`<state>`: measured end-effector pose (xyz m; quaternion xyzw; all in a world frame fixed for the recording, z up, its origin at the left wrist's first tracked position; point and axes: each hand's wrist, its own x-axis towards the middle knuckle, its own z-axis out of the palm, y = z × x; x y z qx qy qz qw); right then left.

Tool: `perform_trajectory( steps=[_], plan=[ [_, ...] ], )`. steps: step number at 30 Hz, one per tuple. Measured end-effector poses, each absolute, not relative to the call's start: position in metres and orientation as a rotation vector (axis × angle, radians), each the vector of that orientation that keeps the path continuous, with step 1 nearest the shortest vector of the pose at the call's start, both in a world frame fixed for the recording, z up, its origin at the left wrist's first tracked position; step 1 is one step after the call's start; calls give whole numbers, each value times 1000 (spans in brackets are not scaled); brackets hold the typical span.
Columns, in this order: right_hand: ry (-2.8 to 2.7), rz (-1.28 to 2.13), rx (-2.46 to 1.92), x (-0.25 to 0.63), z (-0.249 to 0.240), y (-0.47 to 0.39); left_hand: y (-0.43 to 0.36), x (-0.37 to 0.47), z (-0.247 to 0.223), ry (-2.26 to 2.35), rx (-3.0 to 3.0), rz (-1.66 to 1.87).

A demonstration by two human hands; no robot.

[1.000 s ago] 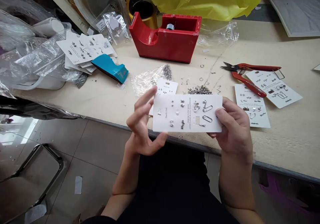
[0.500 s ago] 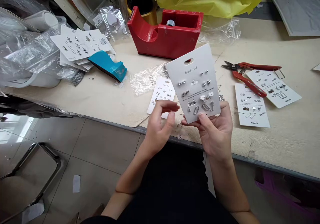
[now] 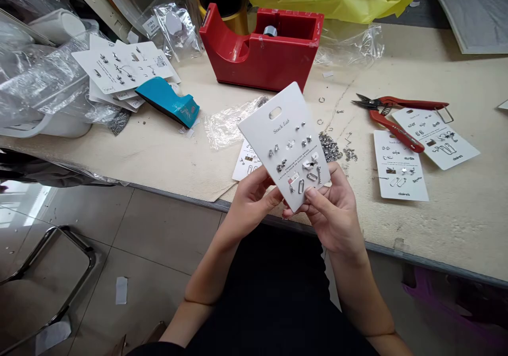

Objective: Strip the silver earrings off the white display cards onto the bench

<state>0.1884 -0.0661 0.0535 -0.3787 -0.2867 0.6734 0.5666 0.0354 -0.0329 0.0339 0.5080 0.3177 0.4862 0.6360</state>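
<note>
A white earring card (image 3: 273, 134) printed "Stack Lab", carrying several small silver earrings, is held up tilted over the table's front edge. My right hand (image 3: 335, 210) grips its lower right corner, thumb in front and fingers behind. At the lower left edge, my left hand (image 3: 251, 202) is closed against the card; its fingertips are partly hidden behind it. Another earring card (image 3: 245, 161) lies flat under the held one, mostly covered. Right of the held card is a pile of small silver pieces (image 3: 330, 148).
Red-handled pliers (image 3: 397, 115) rest partly on two earring cards (image 3: 400, 179) at right. A red tape dispenser (image 3: 262, 54) stands behind. Leftward are a blue tape cutter (image 3: 170, 101), a stack of earring cards (image 3: 123, 70) and clear plastic bags (image 3: 39, 81).
The held card has moved left and down and tilted further left. My left hand has closed in to its left edge. More of the silver pile now shows.
</note>
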Motion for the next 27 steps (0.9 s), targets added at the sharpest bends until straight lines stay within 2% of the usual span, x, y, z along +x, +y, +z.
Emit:
perform_trajectory(
  steps=[7, 16, 22, 27],
  plan=[
    [-650, 1612, -920, 188, 51, -66, -33, 37, 27, 796, 1010, 1157],
    [-729, 1582, -895, 185, 54, -65, -30, 40, 30, 797, 1137, 1280],
    [-762, 1459, -980, 181, 52, -68, -29, 38, 33, 867, 1040, 1349],
    [-762, 1227, -1063, 172, 53, -70, -36, 36, 43, 844, 1006, 1322]
  ],
)
